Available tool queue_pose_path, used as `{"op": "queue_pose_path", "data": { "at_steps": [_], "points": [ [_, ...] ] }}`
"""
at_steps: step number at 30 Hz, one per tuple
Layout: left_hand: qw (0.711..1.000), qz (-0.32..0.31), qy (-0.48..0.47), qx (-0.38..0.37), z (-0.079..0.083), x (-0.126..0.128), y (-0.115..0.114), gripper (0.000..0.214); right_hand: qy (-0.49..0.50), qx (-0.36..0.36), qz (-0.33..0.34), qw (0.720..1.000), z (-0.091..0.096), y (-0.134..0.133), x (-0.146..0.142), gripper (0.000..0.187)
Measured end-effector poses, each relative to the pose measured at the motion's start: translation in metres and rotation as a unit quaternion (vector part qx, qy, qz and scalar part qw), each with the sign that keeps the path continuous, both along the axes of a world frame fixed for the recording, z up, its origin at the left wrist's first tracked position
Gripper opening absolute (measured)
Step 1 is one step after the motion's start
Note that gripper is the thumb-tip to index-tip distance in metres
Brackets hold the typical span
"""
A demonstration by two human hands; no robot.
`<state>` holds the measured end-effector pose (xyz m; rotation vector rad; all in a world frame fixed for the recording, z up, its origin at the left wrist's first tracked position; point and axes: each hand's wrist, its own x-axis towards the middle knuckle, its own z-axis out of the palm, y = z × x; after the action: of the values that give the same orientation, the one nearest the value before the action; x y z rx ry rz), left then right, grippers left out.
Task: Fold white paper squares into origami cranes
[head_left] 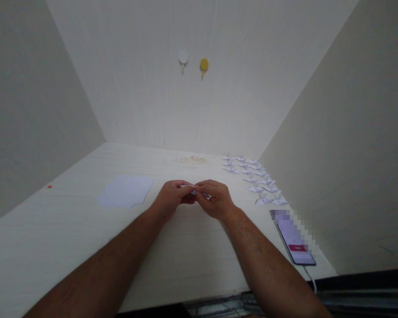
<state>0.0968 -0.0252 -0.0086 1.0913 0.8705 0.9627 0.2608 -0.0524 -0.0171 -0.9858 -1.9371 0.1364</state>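
Note:
Both hands meet above the middle of the white table (185, 247), pinching one small piece of folded white paper (193, 191). My left hand (173, 197) is closed on its left side, thumb on top. From the right, my right hand (215, 198) grips the same paper between thumb and fingers. Most of the paper is hidden by the fingers, so its folded shape cannot be made out. Left of my hands lie white paper sheets (124, 191). Rows of several folded paper cranes (252, 179) stand at the back right.
A phone (293, 238) with its screen lit lies at the right edge, a white cable (311, 279) running from it. Walls enclose the table on three sides. A white hook (183, 56) and a yellow hook (204, 65) are on the back wall. A small orange dot (49, 187) shows far left.

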Motion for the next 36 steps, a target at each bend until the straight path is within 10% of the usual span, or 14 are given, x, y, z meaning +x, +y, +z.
{"op": "queue_pose_path", "data": {
  "at_steps": [10, 17, 36],
  "points": [
    [1.0, 0.012, -0.022, 0.004, -0.002, -0.0024, 0.004, 0.028, 0.107, -0.062, -0.012, 0.992, -0.0011, -0.0001, -0.003, 0.016],
    [0.996, 0.047, -0.005, 0.073, -0.0001, -0.0028, 0.0039, 0.025, 0.295, -0.213, -0.043, 0.93, -0.0052, 0.0074, -0.0053, 0.022],
    [0.989, 0.037, 0.054, 0.135, -0.0007, -0.0056, 0.0042, 0.021, 0.274, -0.231, -0.037, 0.933, -0.0007, 0.004, -0.0084, 0.017]
  ]
}}
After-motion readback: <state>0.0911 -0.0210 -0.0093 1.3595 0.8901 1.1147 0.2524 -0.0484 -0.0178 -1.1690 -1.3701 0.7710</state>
